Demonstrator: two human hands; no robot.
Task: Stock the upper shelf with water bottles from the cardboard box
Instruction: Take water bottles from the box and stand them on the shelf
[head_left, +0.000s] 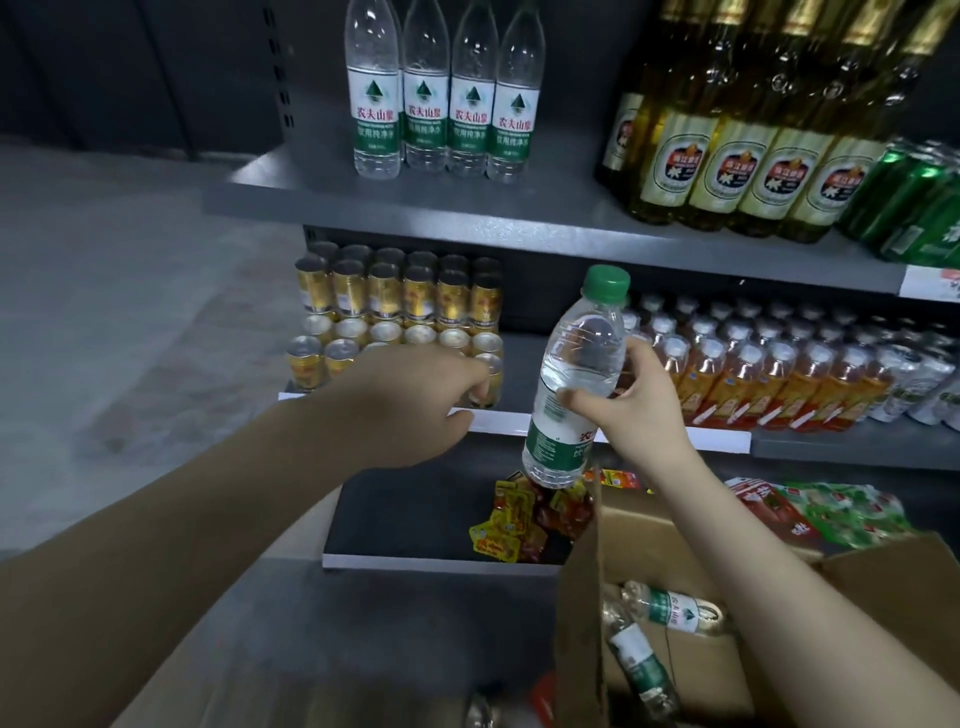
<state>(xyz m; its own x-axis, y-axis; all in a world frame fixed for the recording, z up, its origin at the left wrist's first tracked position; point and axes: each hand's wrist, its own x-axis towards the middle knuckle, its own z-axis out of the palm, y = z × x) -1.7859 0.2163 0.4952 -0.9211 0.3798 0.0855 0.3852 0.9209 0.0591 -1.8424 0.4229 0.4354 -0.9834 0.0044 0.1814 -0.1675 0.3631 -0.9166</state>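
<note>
My right hand (631, 402) grips a clear water bottle (576, 364) with a green cap and green label, held nearly upright in front of the middle shelf. My left hand (410, 400) reaches forward beside it, fingers loosely curled, holding nothing. Several matching water bottles (447, 98) stand in a row on the grey upper shelf (311, 192). The open cardboard box (582, 597) sits at the lower right with two water bottles (660, 613) lying inside.
Yellow beer bottles (737, 166) and green cans (914, 208) fill the upper shelf's right side. Gold cans (395, 306) and orange drink bottles (779, 374) line the middle shelf. Snack packets (524, 519) lie on the lower shelf. Grey floor lies to the left.
</note>
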